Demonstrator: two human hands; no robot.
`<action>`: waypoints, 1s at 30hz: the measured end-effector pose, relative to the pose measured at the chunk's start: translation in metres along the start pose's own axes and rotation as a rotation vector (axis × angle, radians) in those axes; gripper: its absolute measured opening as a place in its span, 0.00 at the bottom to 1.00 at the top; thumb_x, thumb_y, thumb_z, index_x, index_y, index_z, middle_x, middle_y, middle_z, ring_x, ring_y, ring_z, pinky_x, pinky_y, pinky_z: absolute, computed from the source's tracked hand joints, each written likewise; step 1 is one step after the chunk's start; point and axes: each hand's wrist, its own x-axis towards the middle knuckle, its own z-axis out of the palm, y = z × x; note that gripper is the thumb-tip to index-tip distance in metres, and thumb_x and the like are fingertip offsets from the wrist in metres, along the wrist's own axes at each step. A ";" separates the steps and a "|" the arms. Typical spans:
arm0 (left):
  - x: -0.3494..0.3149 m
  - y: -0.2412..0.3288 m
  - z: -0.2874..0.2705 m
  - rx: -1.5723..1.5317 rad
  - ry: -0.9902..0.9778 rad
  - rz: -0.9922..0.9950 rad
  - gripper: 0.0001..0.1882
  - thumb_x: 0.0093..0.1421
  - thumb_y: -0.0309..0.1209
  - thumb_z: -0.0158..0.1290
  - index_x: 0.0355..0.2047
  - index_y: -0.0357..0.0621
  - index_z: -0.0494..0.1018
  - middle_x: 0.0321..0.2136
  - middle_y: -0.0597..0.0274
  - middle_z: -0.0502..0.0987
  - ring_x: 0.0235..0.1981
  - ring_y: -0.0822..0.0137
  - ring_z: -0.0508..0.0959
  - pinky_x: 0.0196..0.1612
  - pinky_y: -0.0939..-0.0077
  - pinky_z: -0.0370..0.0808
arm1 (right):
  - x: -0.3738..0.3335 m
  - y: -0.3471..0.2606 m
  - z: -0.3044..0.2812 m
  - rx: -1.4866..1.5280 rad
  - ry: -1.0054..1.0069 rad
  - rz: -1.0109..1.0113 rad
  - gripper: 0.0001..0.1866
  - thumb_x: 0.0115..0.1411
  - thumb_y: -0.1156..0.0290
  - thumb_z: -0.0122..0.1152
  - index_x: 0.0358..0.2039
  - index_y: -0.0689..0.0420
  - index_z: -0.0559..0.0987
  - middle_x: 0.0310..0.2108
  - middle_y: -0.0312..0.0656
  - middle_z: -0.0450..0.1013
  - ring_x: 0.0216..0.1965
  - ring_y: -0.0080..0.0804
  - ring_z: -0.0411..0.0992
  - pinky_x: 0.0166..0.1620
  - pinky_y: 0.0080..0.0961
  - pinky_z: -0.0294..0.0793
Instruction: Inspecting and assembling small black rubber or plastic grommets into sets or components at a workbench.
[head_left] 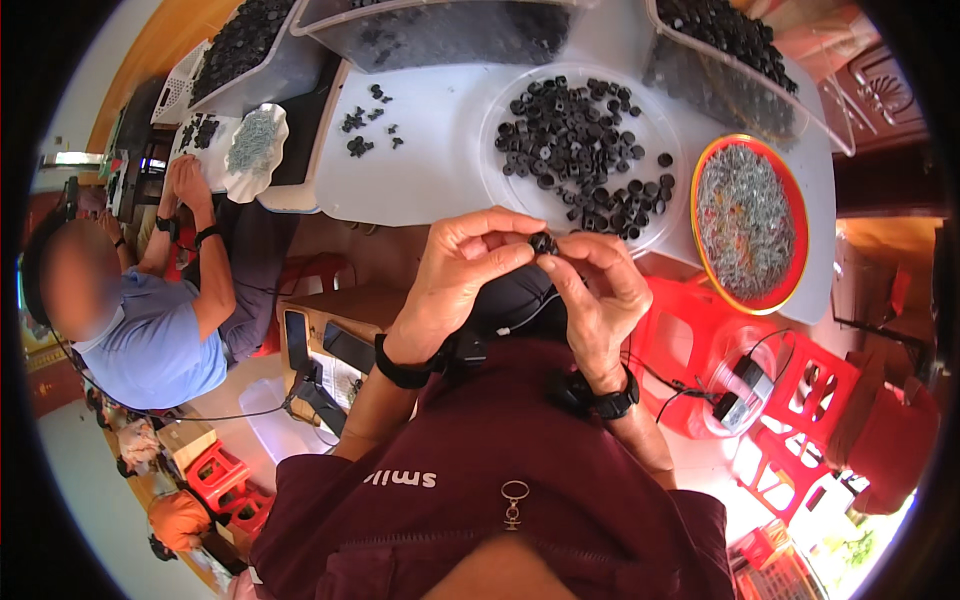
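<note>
A small round black plastic piece (543,243) is held up between my two hands, in front of the table edge. My left hand (452,275) pinches it from the left with thumb and index finger. From the right, the thumb and fingertips of my right hand (605,300) close on the same piece. Fingertips partly cover it, so its exact shape is hidden. Beyond my hands, a clear round tray (490,165) holds many loose black caps (570,150). To the right stands a red bowl with a yellow rim (700,215), full of thin silvery metal pieces (748,220).
Small clusters of black parts (360,146) lie on the white table (420,190). Clear bins (440,45) of black parts line the back. A person in a blue shirt (165,345) works at left. Red stools (670,320) and cables (670,380) are at right.
</note>
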 end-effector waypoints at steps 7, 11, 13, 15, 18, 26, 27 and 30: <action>-0.005 0.004 0.002 -0.034 0.004 0.026 0.12 0.52 0.15 0.51 0.38 0.33 0.74 0.36 0.59 0.75 0.38 0.73 0.74 0.44 0.81 0.70 | -0.003 -0.002 0.000 -0.035 -0.051 -0.039 0.09 0.44 0.86 0.63 0.29 0.65 0.78 0.31 0.43 0.73 0.33 0.26 0.71 0.37 0.19 0.72; -0.007 0.005 0.001 -0.026 -0.007 0.037 0.13 0.51 0.14 0.50 0.38 0.35 0.74 0.37 0.57 0.75 0.39 0.72 0.73 0.45 0.80 0.69 | -0.005 -0.002 0.004 -0.033 -0.028 -0.049 0.09 0.44 0.86 0.64 0.29 0.65 0.78 0.32 0.43 0.73 0.32 0.26 0.72 0.36 0.18 0.72; -0.007 0.005 0.002 -0.037 -0.002 0.040 0.13 0.52 0.14 0.50 0.38 0.35 0.74 0.37 0.57 0.75 0.38 0.71 0.73 0.44 0.80 0.69 | -0.005 -0.001 0.004 -0.017 -0.005 -0.043 0.09 0.43 0.86 0.64 0.28 0.65 0.78 0.31 0.43 0.74 0.32 0.26 0.72 0.36 0.18 0.72; -0.008 0.004 0.002 -0.049 0.001 0.038 0.13 0.52 0.14 0.50 0.38 0.35 0.74 0.37 0.57 0.75 0.38 0.71 0.73 0.44 0.80 0.70 | -0.005 0.002 0.003 -0.091 -0.001 -0.119 0.09 0.43 0.86 0.64 0.28 0.64 0.78 0.30 0.43 0.74 0.31 0.27 0.72 0.36 0.18 0.72; -0.008 0.001 0.001 -0.086 0.002 0.020 0.13 0.53 0.15 0.49 0.39 0.35 0.74 0.37 0.56 0.75 0.37 0.71 0.74 0.43 0.79 0.71 | -0.004 0.002 0.004 -0.168 -0.005 -0.215 0.09 0.42 0.85 0.65 0.27 0.63 0.78 0.29 0.43 0.75 0.29 0.28 0.73 0.34 0.18 0.72; -0.007 0.000 -0.001 -0.078 -0.037 0.056 0.13 0.54 0.16 0.48 0.41 0.35 0.73 0.38 0.56 0.74 0.36 0.73 0.73 0.42 0.80 0.71 | -0.004 0.001 0.008 -0.375 0.025 -0.480 0.12 0.41 0.86 0.66 0.28 0.62 0.78 0.30 0.44 0.75 0.28 0.30 0.74 0.30 0.20 0.74; -0.007 0.000 -0.001 -0.079 -0.036 0.054 0.13 0.54 0.16 0.48 0.41 0.35 0.73 0.38 0.56 0.74 0.36 0.73 0.73 0.42 0.80 0.71 | -0.004 0.002 0.008 -0.370 0.033 -0.473 0.12 0.41 0.87 0.66 0.28 0.61 0.78 0.30 0.44 0.74 0.28 0.30 0.74 0.30 0.20 0.74; -0.006 -0.001 -0.001 -0.054 -0.023 0.031 0.13 0.54 0.16 0.49 0.40 0.36 0.73 0.38 0.56 0.74 0.36 0.73 0.73 0.41 0.80 0.71 | -0.004 0.004 0.007 -0.350 0.043 -0.463 0.12 0.41 0.87 0.66 0.28 0.61 0.78 0.30 0.43 0.74 0.29 0.30 0.74 0.30 0.20 0.74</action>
